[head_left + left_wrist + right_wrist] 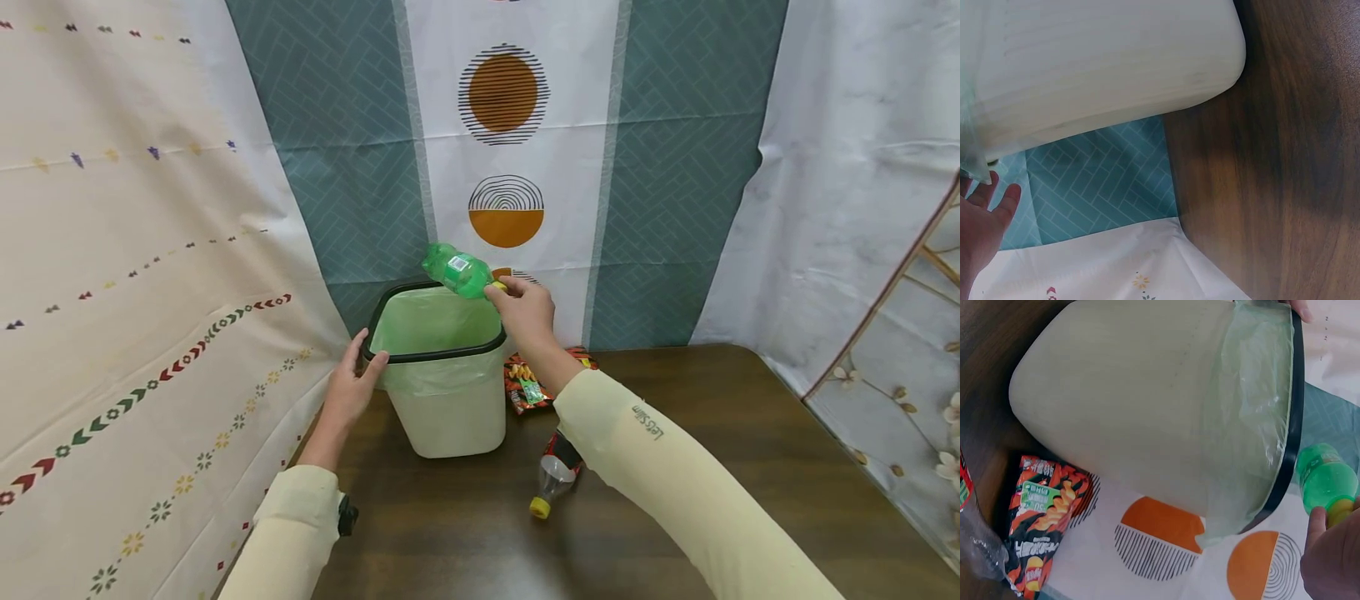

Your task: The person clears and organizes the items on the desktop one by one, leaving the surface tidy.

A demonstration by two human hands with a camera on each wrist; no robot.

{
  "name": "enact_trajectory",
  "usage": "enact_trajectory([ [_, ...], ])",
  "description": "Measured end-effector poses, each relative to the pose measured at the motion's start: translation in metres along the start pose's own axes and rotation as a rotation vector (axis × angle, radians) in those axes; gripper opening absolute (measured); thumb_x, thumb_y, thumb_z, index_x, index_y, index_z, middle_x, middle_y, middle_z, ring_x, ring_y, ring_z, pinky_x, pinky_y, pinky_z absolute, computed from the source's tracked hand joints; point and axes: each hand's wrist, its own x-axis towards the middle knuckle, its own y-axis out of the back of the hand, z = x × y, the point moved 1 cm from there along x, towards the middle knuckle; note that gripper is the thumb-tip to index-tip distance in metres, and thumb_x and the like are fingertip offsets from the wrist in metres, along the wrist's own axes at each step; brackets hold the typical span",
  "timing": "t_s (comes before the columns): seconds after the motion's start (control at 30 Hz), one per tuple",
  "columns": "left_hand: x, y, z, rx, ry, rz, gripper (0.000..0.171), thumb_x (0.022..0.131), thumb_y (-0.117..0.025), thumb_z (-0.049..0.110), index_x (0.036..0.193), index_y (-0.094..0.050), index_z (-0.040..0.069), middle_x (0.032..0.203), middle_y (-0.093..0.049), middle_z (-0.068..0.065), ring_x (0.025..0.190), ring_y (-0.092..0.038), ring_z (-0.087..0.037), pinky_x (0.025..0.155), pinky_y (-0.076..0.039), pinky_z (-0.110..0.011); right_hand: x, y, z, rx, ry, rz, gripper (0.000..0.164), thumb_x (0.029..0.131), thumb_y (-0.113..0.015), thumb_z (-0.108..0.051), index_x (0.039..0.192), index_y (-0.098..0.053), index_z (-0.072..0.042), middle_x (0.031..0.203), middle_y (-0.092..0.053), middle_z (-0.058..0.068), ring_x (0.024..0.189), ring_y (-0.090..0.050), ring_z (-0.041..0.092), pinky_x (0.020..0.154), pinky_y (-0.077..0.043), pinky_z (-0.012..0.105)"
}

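A white trash bin (450, 417) with a black rim (442, 357) and a pale green liner bag (405, 321) stands on the table. My left hand (352, 383) rests at the rim's left corner, thumb toward the front and fingers along the outer side. In the left wrist view its fingertips (1010, 199) lie close to the liner's edge. My right hand (528, 315) pinches a green plastic bottle (461, 271) by its yellow cap (1339, 512). The bottle lies tilted above the bin's back right rim, its base pointing left.
Right of the bin lies a red and black snack bag (528, 387), partly behind my right arm. A clear bottle (557, 475) with a yellow cap and dark label lies on the wooden table (450, 533), its upper end under my sleeve. Patterned cloths (337, 167) hang behind and at both sides.
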Motion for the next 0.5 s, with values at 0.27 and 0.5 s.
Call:
enact_trajectory([
  [0.27,0.0017,-0.0034,0.0004,-0.017,-0.008,-0.008,0.073,0.100,-0.052,0.051,0.160,-0.023,0.022,0.159,-0.025,-0.019,0.142,-0.032,-0.034,0.111,-0.031,-0.052,0.0022,-0.0050,0.0043,-0.012,0.048,-0.033,0.044,0.094,-0.071,-0.029,0.131,-0.065,-0.008,0.120,-0.065,0.007,0.102,-0.066,0.020,0.089,-0.052,0.034],
  [0.5,0.0015,-0.0016,-0.0023,-0.020,-0.003,0.003,0.073,0.100,-0.052,0.051,0.160,-0.023,0.021,0.159,-0.025,-0.019,0.143,-0.032,-0.034,0.111,-0.032,-0.052,0.0031,0.0038,0.0087,-0.017,0.060,-0.016,0.041,0.095,-0.069,-0.029,0.131,-0.066,-0.009,0.121,-0.064,0.008,0.105,-0.064,0.022,0.091,-0.051,0.036],
])
